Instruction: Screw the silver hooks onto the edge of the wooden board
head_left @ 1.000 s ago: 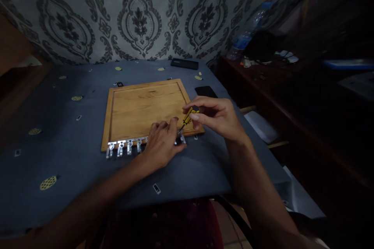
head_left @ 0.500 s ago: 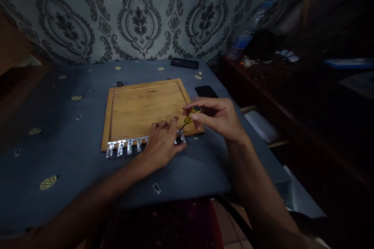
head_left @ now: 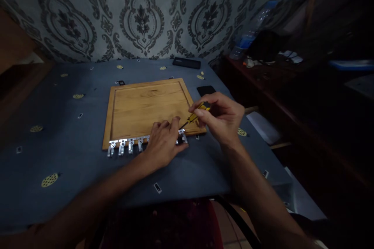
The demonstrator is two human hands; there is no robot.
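A wooden board with a raised frame lies flat on the cloth. A row of silvery metal hooks runs along its near edge, hooks hanging over the side. My left hand is closed over the right part of this row, hiding several hooks, its thumb beside a hook at the right end. My right hand pinches the yellow and black handle of a screwdriver. The shaft slants down to the left toward the right-end hook, close to my left fingertips; I cannot tell whether the tip touches a screw.
A black phone-like object lies at the back of the blue-grey cloth. Another flat black object is behind my right hand. A plastic bottle stands on the dark side table at right. A patterned wall closes the back.
My right hand has shifted right and slightly up, and the screwdriver now leans lower. My left hand stays on the hooks. The whole view has moved slightly.
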